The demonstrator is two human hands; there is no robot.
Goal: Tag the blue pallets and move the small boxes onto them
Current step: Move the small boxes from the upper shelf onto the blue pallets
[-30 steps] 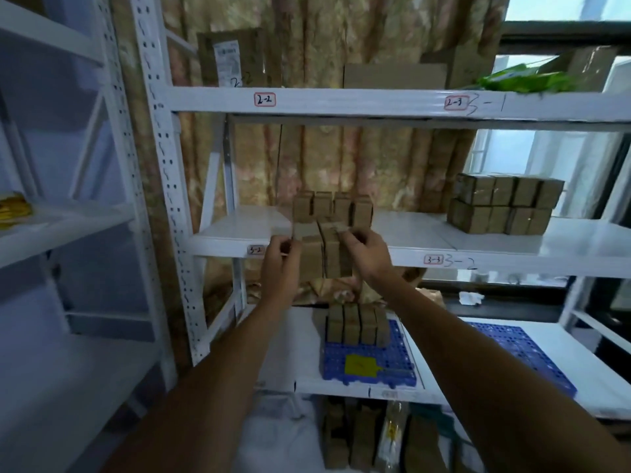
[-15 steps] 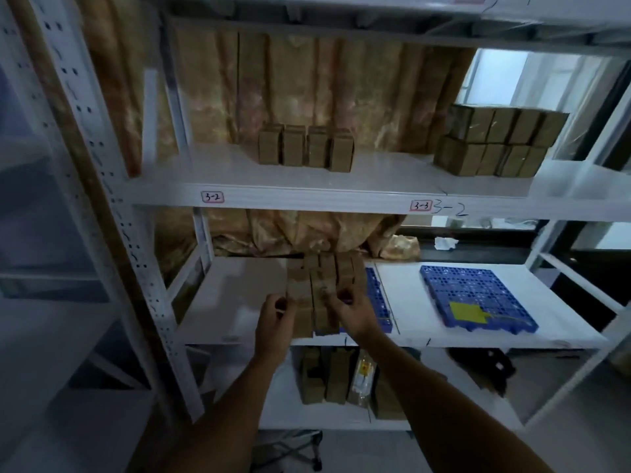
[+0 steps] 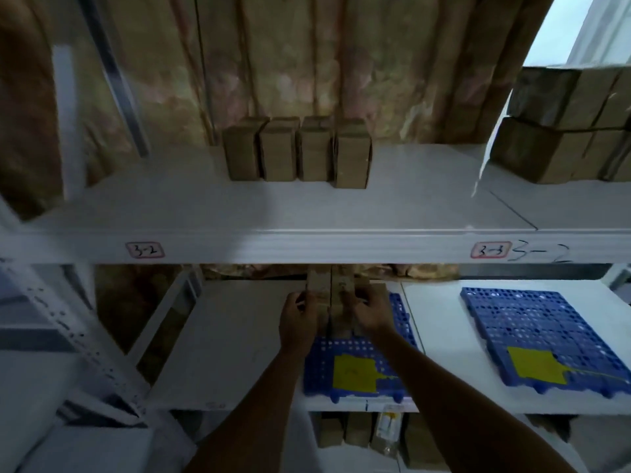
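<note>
My left hand [image 3: 297, 320] and my right hand [image 3: 370, 310] grip a cluster of small brown boxes [image 3: 329, 295] from both sides, low over the back of a blue pallet [image 3: 345, 349] on the lower shelf. That pallet carries a yellow tag [image 3: 355, 375] near its front. More boxes behind the held ones are partly hidden by my right hand. A second blue pallet [image 3: 543, 322] with its own yellow tag [image 3: 534, 367] lies to the right. A row of small boxes [image 3: 297, 153] stands on the shelf above.
The white shelf beam [image 3: 307, 245] labelled 3-2 runs just above my hands. A stack of larger brown boxes [image 3: 563, 128] sits on the upper shelf at right. A perforated upright [image 3: 82, 339] stands left. Boxes and a packet [image 3: 386, 433] lie on the shelf below.
My hands have carried the boxes down from the middle shelf level and forward over the left pallet; the view has tilted down and closer to the lower shelf.
</note>
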